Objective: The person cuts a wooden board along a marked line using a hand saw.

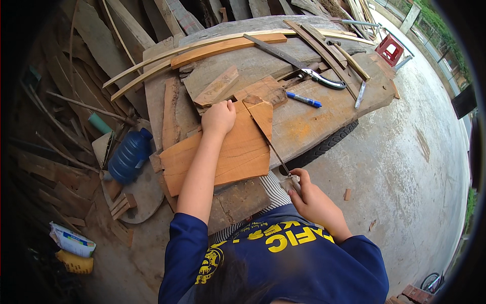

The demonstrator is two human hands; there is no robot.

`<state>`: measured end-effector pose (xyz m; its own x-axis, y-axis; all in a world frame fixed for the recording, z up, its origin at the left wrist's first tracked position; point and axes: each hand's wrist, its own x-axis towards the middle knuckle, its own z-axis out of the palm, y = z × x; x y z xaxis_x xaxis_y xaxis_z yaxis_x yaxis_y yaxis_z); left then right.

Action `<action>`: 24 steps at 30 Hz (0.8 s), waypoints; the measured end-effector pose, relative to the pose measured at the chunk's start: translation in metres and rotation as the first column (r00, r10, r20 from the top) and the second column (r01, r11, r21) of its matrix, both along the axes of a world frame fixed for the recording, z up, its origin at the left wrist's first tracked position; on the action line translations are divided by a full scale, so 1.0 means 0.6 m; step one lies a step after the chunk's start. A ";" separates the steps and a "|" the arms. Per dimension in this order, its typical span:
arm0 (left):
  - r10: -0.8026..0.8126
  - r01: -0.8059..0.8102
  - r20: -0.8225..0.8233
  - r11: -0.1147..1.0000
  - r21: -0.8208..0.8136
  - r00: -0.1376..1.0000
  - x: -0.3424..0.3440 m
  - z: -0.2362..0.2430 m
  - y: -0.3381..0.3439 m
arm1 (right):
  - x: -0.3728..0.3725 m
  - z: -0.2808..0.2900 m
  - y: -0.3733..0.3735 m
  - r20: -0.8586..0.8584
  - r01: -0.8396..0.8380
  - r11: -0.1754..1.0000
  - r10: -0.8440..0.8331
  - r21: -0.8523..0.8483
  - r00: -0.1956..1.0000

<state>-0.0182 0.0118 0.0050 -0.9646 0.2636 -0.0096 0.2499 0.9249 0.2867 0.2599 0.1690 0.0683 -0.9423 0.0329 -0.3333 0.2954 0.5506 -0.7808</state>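
Observation:
A broad orange-brown wooden board (243, 147) lies on the rough wooden bench. At its far edge, my left hand (218, 119) is closed on the wood, knuckles up and thumb along the edge. My right hand (311, 197) is wrapped round the pale handle of a handsaw (275, 150). Its thin blade slants from the handle up to the far edge, lying across the board near its right end. Just beyond the board are a small wood block (266, 91) and a blue marker (304, 100).
A second handsaw (324, 80) with a curved black-and-white grip lies farther back, beside wood strips (228, 49) and a wooden-handled tool (352, 62). At left stand a blue water jug (130, 156) and leaning planks (91, 50). A red stool (390, 50) stands far right on concrete.

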 end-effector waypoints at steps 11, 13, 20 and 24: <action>-0.010 0.010 -0.014 1.000 0.010 1.000 0.000 0.004 0.000 | 0.031 -0.002 0.041 0.029 0.100 0.895 -0.097 -0.434 0.995; 0.001 0.000 -0.022 1.000 0.018 1.000 0.001 0.005 0.001 | 0.029 -0.008 0.046 0.038 0.068 0.898 -0.057 -0.436 0.998; 0.011 -0.014 0.059 0.999 0.036 0.998 0.003 0.011 -0.002 | 0.020 -0.033 0.057 -0.247 -0.127 0.889 0.016 -0.439 0.969; 0.001 -0.003 0.039 0.999 0.040 0.999 0.002 0.008 -0.002 | 0.021 -0.028 0.054 -0.127 -0.014 0.773 -0.087 -0.634 0.988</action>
